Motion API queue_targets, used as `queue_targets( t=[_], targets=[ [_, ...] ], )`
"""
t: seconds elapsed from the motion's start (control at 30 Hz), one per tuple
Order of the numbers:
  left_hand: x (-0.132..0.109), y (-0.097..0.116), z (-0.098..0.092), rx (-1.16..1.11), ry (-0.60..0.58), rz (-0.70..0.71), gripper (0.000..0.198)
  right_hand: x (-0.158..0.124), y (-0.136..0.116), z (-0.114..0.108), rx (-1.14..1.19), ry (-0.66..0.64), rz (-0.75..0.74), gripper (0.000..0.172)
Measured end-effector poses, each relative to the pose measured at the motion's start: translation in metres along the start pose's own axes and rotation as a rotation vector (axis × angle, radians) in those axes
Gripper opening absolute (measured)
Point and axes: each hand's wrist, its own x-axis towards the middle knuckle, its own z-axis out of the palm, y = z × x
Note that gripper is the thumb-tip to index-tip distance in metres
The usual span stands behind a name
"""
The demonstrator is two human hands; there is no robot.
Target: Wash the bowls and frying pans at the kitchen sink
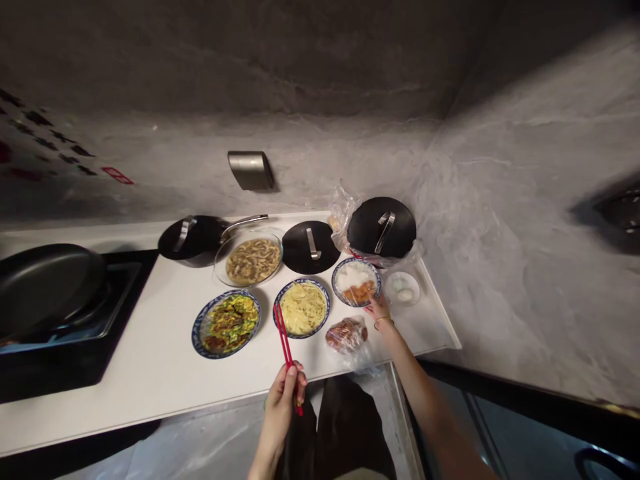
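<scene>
Hands: two showed, a left hand (287, 385) and a right hand (379, 311).
Red chopsticks (283, 338): two were in the left hand.
Blue-patterned dishes: three stood there, a left plate (199, 328), a middle plate (327, 310) and, at right, a rice bowl (335, 283).
Glass bowl (220, 268): one stood farther off.
Small white dish (416, 287): one sat at right; its pale pieces were too blurred to count.
Black lids: three lay along the far side, left (173, 241), middle (296, 251) and right (364, 230).
Frying pan (45, 280): one was at far left.
Clear bags: at least two showed, one near (359, 358), one far (343, 203).
Metal wall box (249, 171): there was one.
</scene>
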Motion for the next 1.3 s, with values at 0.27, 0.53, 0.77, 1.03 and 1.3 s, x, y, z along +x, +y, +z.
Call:
queue_targets(
  t=[0.27, 0.53, 0.77, 1.03, 1.3],
  targets=[
    [0.008, -0.010, 0.023, -0.028, -0.046, 0.028, 0.039, -0.003, -0.005, -0.068, 0.250, 0.263, 0.211, 0.029],
    [0.012, -0.002, 0.029, -0.035, -0.019, -0.004, 0.041, 0.015, -0.034, -0.076, 0.205, 0.400, -0.068, 0.023],
    [0.017, 0.010, 0.043, -0.235, 0.125, -0.076, 0.068, -0.057, -0.060, -0.089, -0.143, 0.099, -0.198, 0.052],
    [-0.012, 0.030, -0.008, -0.518, 0.248, 0.017, 0.061, -0.161, 0.007, 0.041, -0.422, -0.477, 0.124, 0.064],
    [-0.129, -0.007, -0.194, -0.720, 0.896, 0.262, 0.057, -0.291, 0.125, 0.206, -0.851, -1.128, 0.126, 0.074]
  ],
)
